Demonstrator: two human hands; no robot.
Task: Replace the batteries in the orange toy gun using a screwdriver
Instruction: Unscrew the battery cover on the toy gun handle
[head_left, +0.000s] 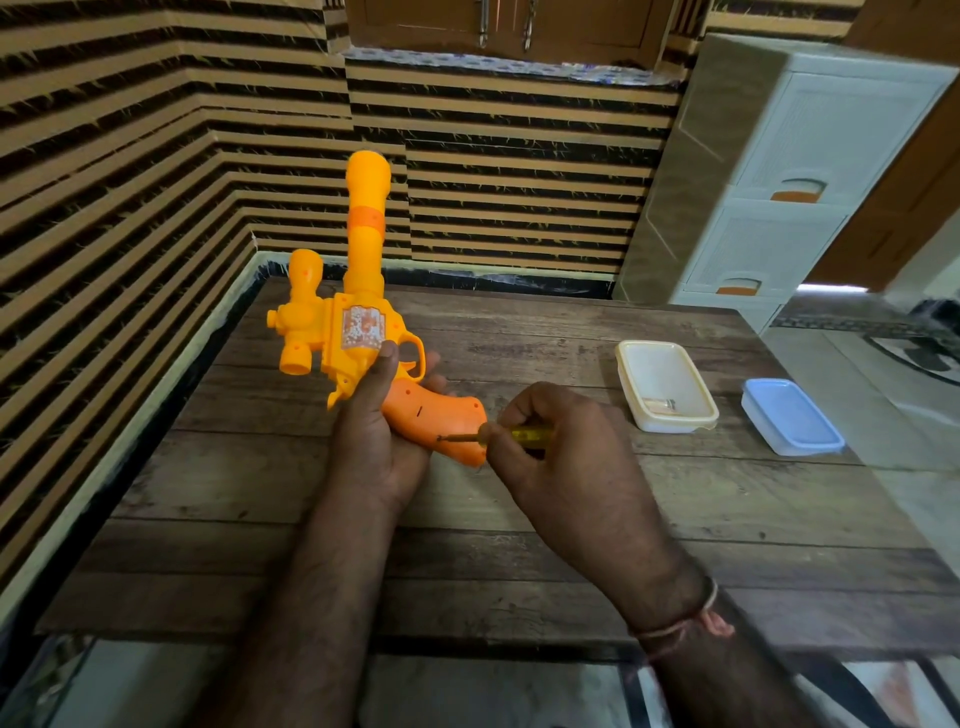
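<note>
**Screwdriver tip on toy gun grip, both hands busy**

Nearest: 2 hands over the wooden worktop (519, 561). Right hand (566, 457) grasps 1 screwdriver (519, 435) w/ yellow handle, fingers curled round it; metal tip touches the orange grip of the toy gun (358, 332), low on the grip near its butt. Left hand (379, 431) grasps the gun from below & behind, thumb up against the body by the worn sticker, barrel pointing up, gun held off the worktop. 1 gun, 1 screwdriver.

Farther right on worktop: 2 containers. Cream tub (667, 384), open, holds a small cylindrical item, poss. a battery, can't tell for sure. Just beyond to its right, clear tub w/ blue lid (792, 415), shut, contents not visible.

Far right: white drawer unit (779, 171), 2 orange handles showing.
</note>
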